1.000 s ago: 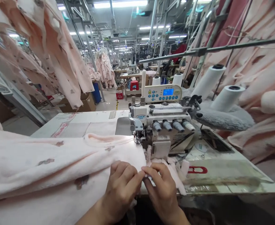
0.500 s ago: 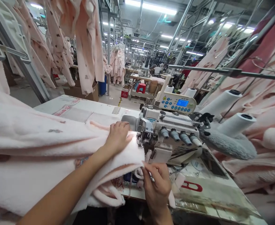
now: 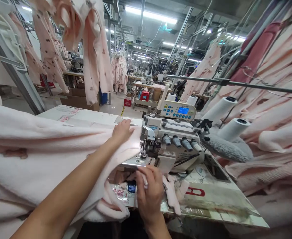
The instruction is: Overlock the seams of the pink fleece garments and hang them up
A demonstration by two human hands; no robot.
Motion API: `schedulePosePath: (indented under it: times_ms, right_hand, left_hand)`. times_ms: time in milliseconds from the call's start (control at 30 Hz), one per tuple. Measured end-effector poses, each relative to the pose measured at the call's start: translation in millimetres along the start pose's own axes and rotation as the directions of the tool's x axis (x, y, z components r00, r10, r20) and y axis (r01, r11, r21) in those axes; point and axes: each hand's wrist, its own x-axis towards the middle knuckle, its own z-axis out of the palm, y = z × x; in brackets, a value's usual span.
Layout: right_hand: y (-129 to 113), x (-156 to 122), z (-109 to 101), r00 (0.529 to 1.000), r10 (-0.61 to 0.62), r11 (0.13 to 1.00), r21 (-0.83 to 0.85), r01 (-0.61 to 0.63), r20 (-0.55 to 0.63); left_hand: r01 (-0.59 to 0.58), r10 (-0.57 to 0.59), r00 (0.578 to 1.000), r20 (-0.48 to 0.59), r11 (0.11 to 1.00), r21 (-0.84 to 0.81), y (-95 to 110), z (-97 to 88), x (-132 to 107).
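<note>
My left hand point(image 3: 122, 132) lies on the pale pink fleece garment point(image 3: 61, 146), its fingers bent over the cloth just left of the sewing head. The cloth reaches to the presser foot point(image 3: 143, 149) of a white overlock machine point(image 3: 173, 132), where a small lamp lights it. In front of the needle plate point(image 3: 138, 161), my right hand point(image 3: 150, 189) is closed, with a bit of pale pink fleece strip point(image 3: 145, 179) showing between its fingers. A folded band of the garment point(image 3: 113, 207) hangs over the table's front edge.
Thread cones point(image 3: 234, 129) stand behind the machine, near a grey fuzzy roll point(image 3: 225, 147). Pink fabric scraps point(image 3: 172, 192) and a red handle-shaped piece point(image 3: 196, 191) lie right of my right hand. Pink garments point(image 3: 96, 59) hang at left and right. A metal bar point(image 3: 235, 83) crosses at right.
The garment's front edge has left my right fingers and drawn back to the presser foot, baring the needle plate. My right hand has curled lower and leftward. The view has shifted slightly.
</note>
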Motion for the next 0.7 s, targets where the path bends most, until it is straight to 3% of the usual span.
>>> schedulePosePath:
  times_ms: [133,233,300,367,433,500,567,633,700]
  right_hand:
    - [-9.9,-13.1,-3.7,0.990,-0.004,0.989,0.147,-0.017,0.140]
    - [-6.3,-16.9,-6.0,0.960,0.171,0.939,0.259,-0.227,0.220]
    - [-3.1,-16.6,-3.2,0.892,0.329,0.841,0.332,-0.426,0.312]
    - [-0.9,-14.6,3.6,0.793,0.438,0.682,0.418,-0.600,0.424]
    - [0.7,-11.8,12.1,0.719,0.491,0.530,0.487,-0.694,0.491]
    - [3.1,-9.8,18.6,0.683,0.544,0.441,0.526,-0.727,0.487]
    - [7.1,-10.3,18.8,0.661,0.613,0.403,0.549,-0.733,0.433]
    - [13.0,-15.2,10.4,0.637,0.682,0.380,0.570,-0.729,0.360]
    - [21.6,-26.4,-5.8,0.660,0.699,0.444,0.557,-0.702,0.276]
  left_hand:
    - [0.094,-0.099,0.993,0.062,0.993,0.068,-24.1,-14.4,-15.9]
    - [0.104,-0.117,0.987,0.110,0.987,0.122,-43.6,-33.9,-65.9]
    - [0.081,-0.104,0.981,0.164,0.986,0.144,-46.4,-49.9,-107.9]
    - [0.026,-0.057,0.964,0.261,0.992,0.123,-37.0,-65.4,-144.2]
    - [-0.124,0.120,0.904,0.410,0.992,-0.017,-17.7,-75.8,-165.9]
    - [-0.287,0.331,0.814,0.478,0.944,-0.165,5.2,-77.4,-171.1]
    - [-0.406,0.449,0.762,0.467,0.893,-0.196,24.8,-70.8,-164.9]
    - [-0.454,0.467,0.765,0.442,0.879,-0.144,35.8,-62.0,-155.6]
    - [-0.451,0.462,0.779,0.423,0.883,-0.134,35.8,-58.2,-150.3]
